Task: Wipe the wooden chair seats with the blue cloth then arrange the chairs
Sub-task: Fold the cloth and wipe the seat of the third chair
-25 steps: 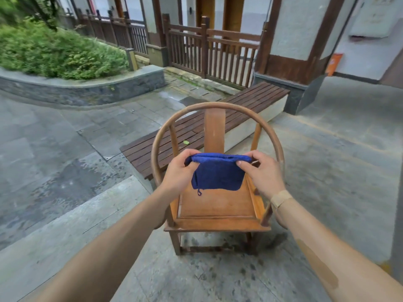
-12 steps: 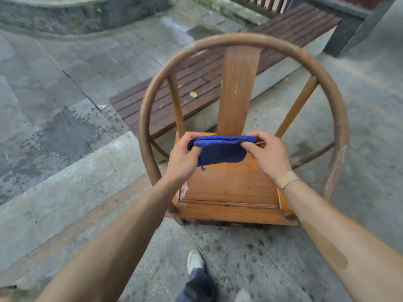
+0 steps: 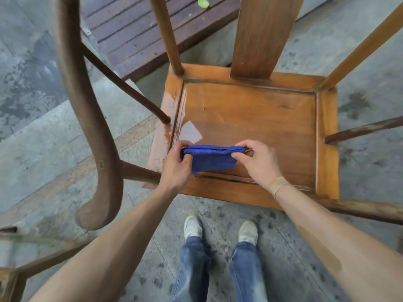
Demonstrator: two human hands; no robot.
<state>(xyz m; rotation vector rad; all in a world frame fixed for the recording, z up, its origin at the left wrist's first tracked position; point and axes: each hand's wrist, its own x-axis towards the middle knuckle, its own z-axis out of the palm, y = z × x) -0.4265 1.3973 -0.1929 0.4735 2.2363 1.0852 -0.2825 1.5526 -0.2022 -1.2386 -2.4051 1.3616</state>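
Far to the left of the hands curves the dark armrest (image 3: 91,118) of the chair, its rounded end hanging low beside the left forearm, with two thin spindles running from it toward the seat's left edge. Beyond that, up and to the left of the hands, lies a slatted worktop (image 3: 139,33) with a small green leaf (image 3: 203,2) on it. The left hand (image 3: 176,165) pinches the left end of the cloth (image 3: 212,159), thumb on the near side and fingers curled over the folded top edge. The cloth is blue, folded into a flat band, and stretches level between the two hands, its lower flap hanging down against the front part of the seat (image 3: 250,118); whether the fold itself touches the wood I cannot tell. Just above the left hand a pale patch shows on the seat panel. The right hand (image 3: 258,161) grips the right end of the cloth, fingertips curled round the fold, with a tan band on its wrist. Straight beyond the hands rises the broad back splat (image 3: 261,35), flanked by slanting posts. To the right of the right hand the seat's orange frame continues, and two more dark spindles reach out past it. Below the hands, on the stone floor (image 3: 43,138), stand two pale shoes (image 3: 193,227) under blue jeans.
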